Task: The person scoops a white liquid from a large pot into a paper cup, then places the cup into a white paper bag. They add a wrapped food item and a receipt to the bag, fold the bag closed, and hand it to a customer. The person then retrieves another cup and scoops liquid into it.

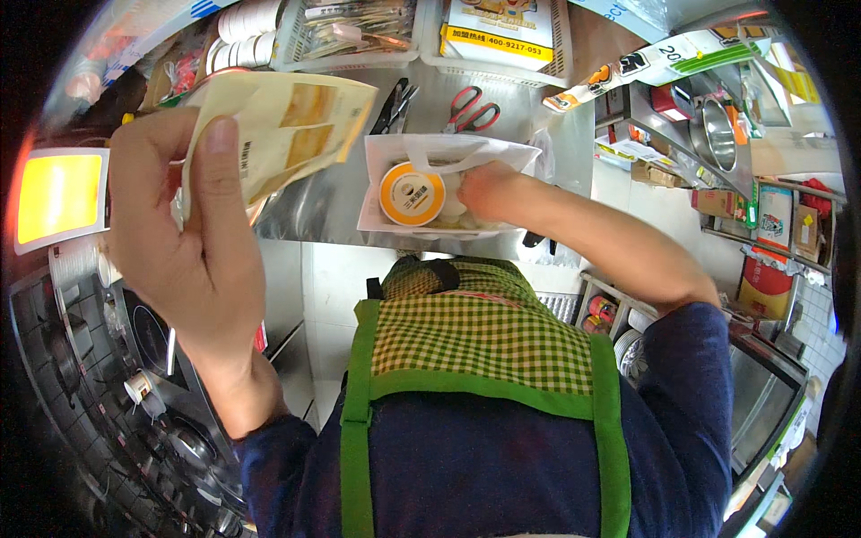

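My left hand (195,222) is raised at the left, pinching a printed paper food packet (289,128) between thumb and fingers. On the metal counter (303,208) stands an open white carrier bag (390,153) with a loop handle. Inside it, at the left, lies a round tub with an orange-and-white lid (412,194). My right hand (488,191) reaches into the right part of the bag, beside pale round items (454,202); its fingertips are hidden, so what they touch cannot be told.
Red-handled scissors (472,111) and black-handled tools (393,107) lie behind the bag. Farther back are a plastic basket of wrapped sticks (350,64), a basket of printed packets (498,74) and stacked white lids (249,27). A printed strip (646,64) hangs at the right.
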A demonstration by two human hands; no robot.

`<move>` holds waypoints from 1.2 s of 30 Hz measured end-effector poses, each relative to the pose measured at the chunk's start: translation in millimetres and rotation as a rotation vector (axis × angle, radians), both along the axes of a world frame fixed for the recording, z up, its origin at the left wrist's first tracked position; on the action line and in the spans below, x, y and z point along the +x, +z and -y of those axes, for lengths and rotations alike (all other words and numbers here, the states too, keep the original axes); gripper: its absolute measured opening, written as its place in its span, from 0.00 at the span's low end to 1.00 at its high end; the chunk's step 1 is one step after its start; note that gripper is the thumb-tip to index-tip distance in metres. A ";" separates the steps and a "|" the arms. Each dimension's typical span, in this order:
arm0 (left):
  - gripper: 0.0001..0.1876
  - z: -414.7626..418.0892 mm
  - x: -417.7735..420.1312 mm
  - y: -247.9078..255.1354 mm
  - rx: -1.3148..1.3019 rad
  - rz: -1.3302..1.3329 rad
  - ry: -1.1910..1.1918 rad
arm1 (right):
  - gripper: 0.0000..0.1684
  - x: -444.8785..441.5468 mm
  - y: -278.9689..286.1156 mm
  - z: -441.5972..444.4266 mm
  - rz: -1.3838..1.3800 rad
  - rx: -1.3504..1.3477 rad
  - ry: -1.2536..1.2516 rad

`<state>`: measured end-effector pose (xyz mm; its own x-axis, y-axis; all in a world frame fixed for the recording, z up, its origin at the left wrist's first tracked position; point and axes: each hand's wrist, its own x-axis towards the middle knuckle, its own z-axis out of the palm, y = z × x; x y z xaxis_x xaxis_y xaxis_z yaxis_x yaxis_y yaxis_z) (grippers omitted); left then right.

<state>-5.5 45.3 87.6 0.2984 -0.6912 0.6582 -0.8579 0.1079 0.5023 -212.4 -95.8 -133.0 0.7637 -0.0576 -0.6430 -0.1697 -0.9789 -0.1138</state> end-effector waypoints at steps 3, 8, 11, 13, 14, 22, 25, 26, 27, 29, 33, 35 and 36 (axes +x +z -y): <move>0.05 -5.0 12.7 -9.2 0.018 -0.025 -0.032 | 0.10 5.1 -33.6 0.8 -0.136 -0.079 0.177; 0.04 -3.1 18.3 -21.8 -0.005 -0.067 -0.099 | 0.16 19.0 -129.9 10.6 -0.404 -0.131 0.085; 0.03 -10.3 32.7 -25.5 -0.031 -0.015 -0.066 | 0.16 25.9 -120.8 19.0 0.082 0.456 -0.633; 0.03 -12.1 39.5 -29.1 -0.046 -0.013 -0.041 | 0.16 43.5 -76.3 17.2 0.195 0.761 -0.875; 0.03 -13.6 42.1 -29.7 -0.047 -0.005 -0.024 | 0.16 52.4 -58.6 14.8 0.232 0.899 -0.935; 0.04 -1.5 51.6 -37.8 0.033 -0.013 -0.053 | 0.14 -0.7 -10.9 0.8 -0.012 0.266 -0.560; 0.05 1.9 50.7 -37.7 0.064 -0.074 -0.051 | 0.09 -10.3 34.9 -6.0 -0.223 -0.037 -0.277; 0.05 2.4 51.8 -38.7 0.076 -0.080 -0.050 | 0.09 -9.4 64.3 -10.1 -0.211 -0.033 -0.282; 0.05 2.1 50.7 -36.8 0.080 -0.091 -0.032 | 0.08 -18.0 88.5 -13.9 -0.033 0.002 -0.305; 0.06 3.4 48.7 -34.6 0.087 -0.119 0.003 | 0.06 -41.3 130.2 -14.4 0.238 0.018 -0.371; 0.05 19.6 46.2 -36.3 0.006 -0.090 -0.012 | 0.06 -89.6 194.0 14.8 0.657 0.149 -0.567; 0.05 25.7 43.0 -32.5 0.040 -0.080 0.007 | 0.05 -103.4 221.4 20.9 0.822 0.154 -0.838; 0.05 29.9 42.3 -31.5 0.055 -0.063 0.010 | 0.09 -114.5 225.4 23.6 0.954 0.163 -0.950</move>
<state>36.8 15.4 56.1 0.3448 -0.7223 0.5995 -0.8256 0.0706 0.5599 -326.8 -119.4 92.4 0.6202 -0.7822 0.0597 -0.5574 -0.4930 -0.6680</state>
